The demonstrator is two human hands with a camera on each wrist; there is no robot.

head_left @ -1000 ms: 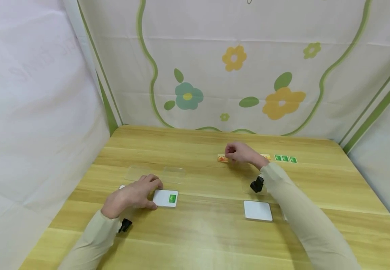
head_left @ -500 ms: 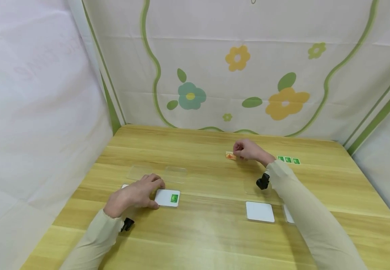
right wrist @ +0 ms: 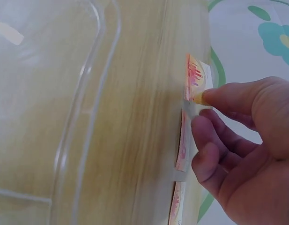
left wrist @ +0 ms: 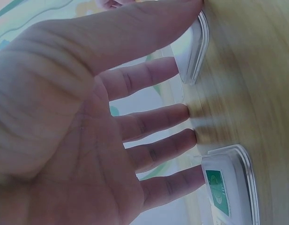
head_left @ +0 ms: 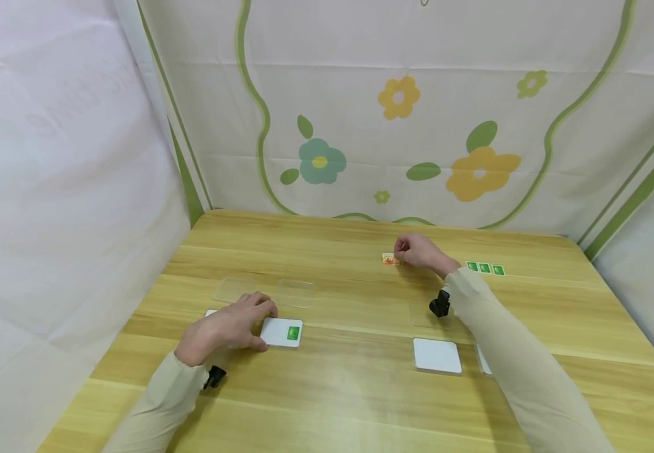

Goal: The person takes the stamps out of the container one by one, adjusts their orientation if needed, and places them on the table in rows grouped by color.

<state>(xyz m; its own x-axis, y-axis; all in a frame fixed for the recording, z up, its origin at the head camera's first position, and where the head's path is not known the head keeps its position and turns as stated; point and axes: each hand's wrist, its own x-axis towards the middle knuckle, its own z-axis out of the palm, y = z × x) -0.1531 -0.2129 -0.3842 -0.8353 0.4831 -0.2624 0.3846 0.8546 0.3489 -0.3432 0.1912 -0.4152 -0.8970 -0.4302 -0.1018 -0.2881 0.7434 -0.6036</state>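
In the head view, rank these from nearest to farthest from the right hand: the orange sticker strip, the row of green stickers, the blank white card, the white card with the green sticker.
1. Orange sticker strip, pinched by the right hand.
2. Row of green stickers, just to its right.
3. Blank white card, toward the table's near edge.
4. White card with the green sticker, far left, under the left hand.
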